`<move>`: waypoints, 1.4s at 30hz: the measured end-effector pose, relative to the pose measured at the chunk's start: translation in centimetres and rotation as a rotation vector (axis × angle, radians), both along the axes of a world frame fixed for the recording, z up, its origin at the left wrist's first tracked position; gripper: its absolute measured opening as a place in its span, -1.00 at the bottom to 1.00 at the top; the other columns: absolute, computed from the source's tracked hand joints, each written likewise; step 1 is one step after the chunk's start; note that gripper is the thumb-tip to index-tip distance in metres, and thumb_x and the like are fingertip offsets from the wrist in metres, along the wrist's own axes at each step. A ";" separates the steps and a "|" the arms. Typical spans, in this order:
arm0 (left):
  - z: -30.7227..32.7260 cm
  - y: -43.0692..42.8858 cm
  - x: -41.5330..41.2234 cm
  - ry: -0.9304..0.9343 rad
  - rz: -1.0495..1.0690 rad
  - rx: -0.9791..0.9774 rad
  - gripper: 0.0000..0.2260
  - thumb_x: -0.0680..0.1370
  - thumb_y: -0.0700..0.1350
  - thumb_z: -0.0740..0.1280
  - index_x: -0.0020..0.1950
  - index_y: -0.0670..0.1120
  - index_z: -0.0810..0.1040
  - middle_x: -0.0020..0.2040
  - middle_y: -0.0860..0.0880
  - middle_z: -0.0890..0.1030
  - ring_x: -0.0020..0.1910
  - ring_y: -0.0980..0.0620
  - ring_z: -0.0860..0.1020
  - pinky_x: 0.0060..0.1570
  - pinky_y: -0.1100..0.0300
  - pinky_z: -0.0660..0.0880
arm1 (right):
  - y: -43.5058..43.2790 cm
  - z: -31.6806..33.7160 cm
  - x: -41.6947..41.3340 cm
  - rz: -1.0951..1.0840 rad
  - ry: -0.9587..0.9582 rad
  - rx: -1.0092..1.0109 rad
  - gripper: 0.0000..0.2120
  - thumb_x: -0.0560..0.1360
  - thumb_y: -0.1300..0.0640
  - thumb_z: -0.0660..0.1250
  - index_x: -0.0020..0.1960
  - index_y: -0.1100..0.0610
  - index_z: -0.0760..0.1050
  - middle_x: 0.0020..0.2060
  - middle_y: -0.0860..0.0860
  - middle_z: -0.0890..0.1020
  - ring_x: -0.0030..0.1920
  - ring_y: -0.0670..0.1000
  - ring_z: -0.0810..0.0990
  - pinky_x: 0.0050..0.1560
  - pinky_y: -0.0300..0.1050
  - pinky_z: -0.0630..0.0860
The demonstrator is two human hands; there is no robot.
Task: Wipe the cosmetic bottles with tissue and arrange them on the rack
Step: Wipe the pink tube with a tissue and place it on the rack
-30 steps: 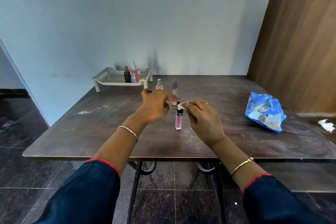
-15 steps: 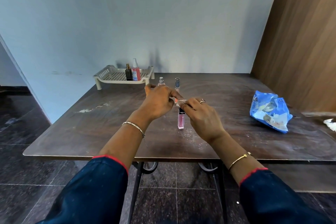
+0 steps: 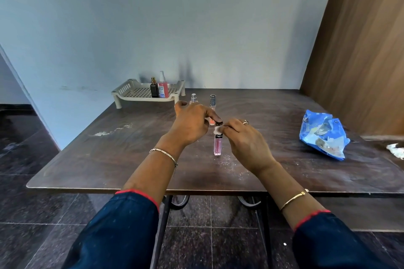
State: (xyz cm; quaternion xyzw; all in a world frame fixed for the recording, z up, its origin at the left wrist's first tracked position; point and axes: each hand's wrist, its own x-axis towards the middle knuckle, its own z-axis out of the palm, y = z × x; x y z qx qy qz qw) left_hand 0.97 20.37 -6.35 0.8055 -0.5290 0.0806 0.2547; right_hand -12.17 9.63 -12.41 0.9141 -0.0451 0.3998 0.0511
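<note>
A slim pink bottle with a black cap [image 3: 217, 146] stands upright on the table's middle. My left hand [image 3: 192, 123] pins the cap from above with its fingertips. My right hand [image 3: 242, 140] presses a small white tissue [image 3: 217, 129] against the cap's side. Behind my left hand stand a small clear spray bottle [image 3: 193, 98] and a tube with a dark patterned cap [image 3: 212, 102]. The cream plastic rack [image 3: 133, 91] sits at the far left by the wall, carrying a black bottle [image 3: 154, 89] and a pink pump bottle [image 3: 162, 86].
A blue plastic packet [image 3: 323, 135] lies at the right of the brown table [image 3: 109, 153]. A crumpled white tissue [image 3: 396, 150] rests at the far right edge. White smears mark the left side, and a wooden panel rises at the right.
The hands stay on the pink bottle's cap; the tissue has shifted slightly down the cap's side. The view has tilted a little, the bottle stays upright in place.
</note>
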 end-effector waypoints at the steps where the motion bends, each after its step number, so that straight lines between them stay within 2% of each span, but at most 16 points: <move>1: -0.1 0.0 0.0 0.010 -0.005 -0.008 -0.62 0.49 -0.28 0.25 0.04 0.17 0.64 0.03 0.21 0.63 0.23 0.12 0.41 0.33 0.04 -0.07 | -0.2 -0.3 -0.3 0.005 0.014 0.017 -0.72 0.42 0.41 0.35 0.06 0.15 0.56 -0.05 0.04 0.58 -0.21 0.08 0.55 -0.36 0.01 0.54; 6: -0.4 0.0 -0.1 0.036 -0.026 -0.031 -0.62 0.47 -0.29 0.25 0.03 0.17 0.64 0.02 0.19 0.64 0.21 0.10 0.42 0.36 -0.03 -0.06 | -0.6 0.0 -1.1 -0.027 -0.120 0.087 -0.74 0.39 0.47 0.34 0.00 0.22 0.57 -0.01 0.10 0.60 -0.18 0.14 0.59 -0.30 0.04 0.54; 13: -0.6 -0.1 0.1 0.061 0.005 -0.035 -0.63 0.48 -0.29 0.26 0.06 0.15 0.62 0.07 0.17 0.63 0.26 0.10 0.42 0.35 -0.02 -0.04 | 0.6 1.6 0.0 -0.018 0.059 -0.076 -0.74 0.39 0.39 0.27 0.00 0.17 0.57 0.02 0.09 0.59 -0.19 0.12 0.55 -0.44 -0.04 0.52; 20: -0.8 -0.1 0.3 0.073 -0.004 -0.045 -0.69 0.48 -0.21 0.26 0.04 0.16 0.63 0.04 0.18 0.65 0.23 0.14 0.44 0.35 -0.02 -0.05 | 0.2 1.2 0.1 -0.028 0.034 -0.047 -0.73 0.39 0.43 0.31 0.02 0.17 0.57 0.04 0.08 0.60 -0.20 0.12 0.56 -0.37 -0.04 0.53; 23: -0.9 -0.2 0.1 0.093 0.008 -0.062 -0.72 0.48 -0.15 0.24 0.01 0.17 0.64 0.01 0.17 0.66 0.13 0.17 0.47 0.35 0.01 -0.05 | -0.1 0.9 -0.2 -0.025 0.008 -0.008 -0.73 0.37 0.44 0.36 -0.01 0.18 0.58 0.00 0.08 0.61 -0.24 0.12 0.56 -0.38 -0.05 0.53; 26: -0.8 -0.2 0.1 0.122 0.016 -0.060 -0.74 0.52 -0.09 0.20 -0.01 0.19 0.64 -0.09 0.17 0.67 -0.02 0.22 0.48 0.38 -0.01 -0.05 | -1.0 -0.1 -0.8 -0.037 -0.016 0.085 -0.80 0.39 0.40 0.36 -0.04 0.19 0.58 -0.05 0.07 0.60 -0.25 0.13 0.57 -0.36 0.04 0.55; 29: -0.8 -0.3 0.3 0.136 0.018 -0.060 -0.76 0.54 0.01 0.19 -0.04 0.15 0.66 -0.04 0.19 0.66 0.07 0.21 0.46 0.37 -0.03 -0.05 | -1.1 -0.8 -1.6 -0.040 -0.119 0.200 -0.89 0.42 0.26 0.37 -0.06 0.19 0.60 -0.06 0.04 0.60 -0.19 0.07 0.59 -0.24 -0.04 0.57; 31: -0.5 -0.4 0.1 0.144 0.037 -0.066 -0.74 0.54 0.08 0.20 -0.13 0.08 0.67 -0.06 0.16 0.67 0.08 0.16 0.47 0.36 -0.06 -0.03 | -0.6 -0.5 -1.6 -0.017 -0.204 0.216 -0.89 0.45 0.21 0.37 -0.06 0.20 0.61 -0.07 0.05 0.60 -0.17 0.04 0.60 -0.23 -0.11 0.56; 34: -0.2 -0.7 0.0 0.147 0.077 -0.051 -0.66 0.54 0.16 0.19 -0.18 0.01 0.67 -0.16 0.06 0.68 -0.05 0.16 0.48 0.34 -0.09 -0.03 | 0.2 0.0 -0.5 0.021 -0.262 0.155 -0.91 0.48 0.26 0.37 -0.05 0.24 0.62 -0.11 0.10 0.62 -0.19 0.10 0.61 -0.25 -0.02 0.57; 37: 0.1 -1.3 0.2 0.143 0.099 -0.038 -0.60 0.54 0.22 0.17 -0.16 -0.01 0.67 -0.20 0.04 0.67 -0.15 0.19 0.47 0.31 -0.12 -0.02 | 0.6 0.0 0.5 0.047 -0.216 0.094 -0.88 0.43 0.34 0.41 -0.03 0.25 0.61 -0.11 0.11 0.65 -0.21 0.12 0.61 -0.31 0.03 0.57; 42: 0.4 -1.9 0.4 0.166 0.090 -0.027 -0.71 0.47 0.19 0.31 -0.25 0.02 0.65 -0.31 0.13 0.62 -0.15 0.22 0.48 0.32 -0.16 0.01 | 0.6 0.1 1.2 0.023 -0.164 0.013 -0.79 0.33 0.40 0.47 -0.06 0.24 0.61 -0.16 0.12 0.65 -0.28 0.13 0.59 -0.33 -0.10 0.49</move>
